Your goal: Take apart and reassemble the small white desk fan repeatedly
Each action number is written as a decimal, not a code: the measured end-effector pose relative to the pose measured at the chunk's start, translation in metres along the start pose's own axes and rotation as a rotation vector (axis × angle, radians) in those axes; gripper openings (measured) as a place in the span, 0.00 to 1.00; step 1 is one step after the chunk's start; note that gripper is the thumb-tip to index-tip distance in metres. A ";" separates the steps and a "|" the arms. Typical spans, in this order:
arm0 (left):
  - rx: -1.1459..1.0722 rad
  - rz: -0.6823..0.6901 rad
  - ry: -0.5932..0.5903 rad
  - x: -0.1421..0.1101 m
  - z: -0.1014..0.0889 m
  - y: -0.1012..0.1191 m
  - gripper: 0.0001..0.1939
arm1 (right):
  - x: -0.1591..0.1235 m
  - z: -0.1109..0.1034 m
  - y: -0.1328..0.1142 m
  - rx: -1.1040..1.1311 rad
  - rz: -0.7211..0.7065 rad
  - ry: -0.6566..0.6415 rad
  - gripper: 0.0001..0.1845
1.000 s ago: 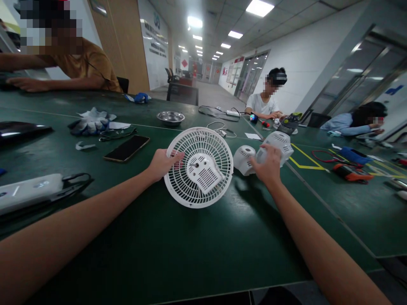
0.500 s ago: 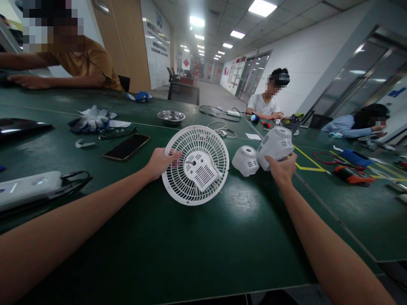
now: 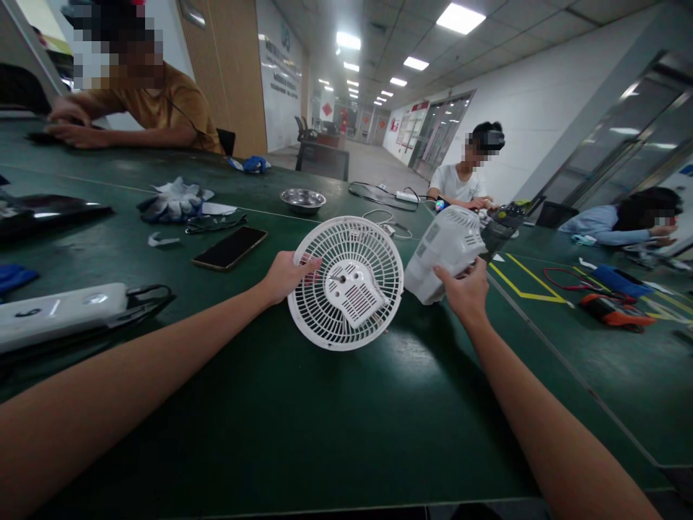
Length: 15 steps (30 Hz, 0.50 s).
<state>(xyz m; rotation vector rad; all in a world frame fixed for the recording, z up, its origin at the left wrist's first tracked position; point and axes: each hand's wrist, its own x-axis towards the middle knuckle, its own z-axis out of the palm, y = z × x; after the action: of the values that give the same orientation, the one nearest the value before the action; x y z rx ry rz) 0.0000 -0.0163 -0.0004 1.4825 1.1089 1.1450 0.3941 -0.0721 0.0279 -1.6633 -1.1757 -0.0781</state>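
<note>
My left hand [image 3: 289, 277] grips the left rim of a round white fan grille [image 3: 354, 296], thumb on its front. The grille is tilted up towards me, with slotted vents and a thin metal shaft at its hub. Just right of it, my right hand [image 3: 466, 290] is closed around a white vented plastic cover [image 3: 441, 249]. The cover is tilted and slightly blurred, and its left side comes close to the grille's right edge. Where a smaller white cover stood, I cannot tell it apart from the held one.
A phone [image 3: 230, 248], gloves [image 3: 176, 200] and a white device [image 3: 65, 314] lie left. Behind the grille are a metal bowl [image 3: 303, 201] and cables [image 3: 382, 195]. An orange multimeter [image 3: 616, 310] lies right, past yellow tape [image 3: 533, 292]. Several people sit around the green table [image 3: 325, 419].
My right hand has brought the cover left and tilted it, in front of where the smaller cover stood. My left hand keeps its hold on the grille. The view has shifted slightly.
</note>
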 end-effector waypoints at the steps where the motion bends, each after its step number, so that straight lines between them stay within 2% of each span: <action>1: 0.003 0.001 -0.002 0.000 0.000 0.000 0.09 | 0.005 -0.003 0.005 0.002 -0.001 0.021 0.46; 6: 0.004 0.018 -0.014 -0.001 -0.001 0.001 0.09 | 0.036 -0.026 0.042 0.002 0.070 0.157 0.48; 9: -0.004 -0.005 -0.004 -0.001 -0.001 0.001 0.09 | 0.047 -0.036 0.063 0.007 0.108 0.110 0.46; 15: -0.017 0.007 -0.016 -0.001 -0.001 0.000 0.11 | 0.052 -0.038 0.073 0.031 -0.056 0.117 0.43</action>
<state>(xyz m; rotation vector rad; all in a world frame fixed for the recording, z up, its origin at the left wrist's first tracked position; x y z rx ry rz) -0.0011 -0.0172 -0.0005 1.4813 1.0809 1.1433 0.4911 -0.0651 0.0237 -1.5772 -1.1292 -0.1889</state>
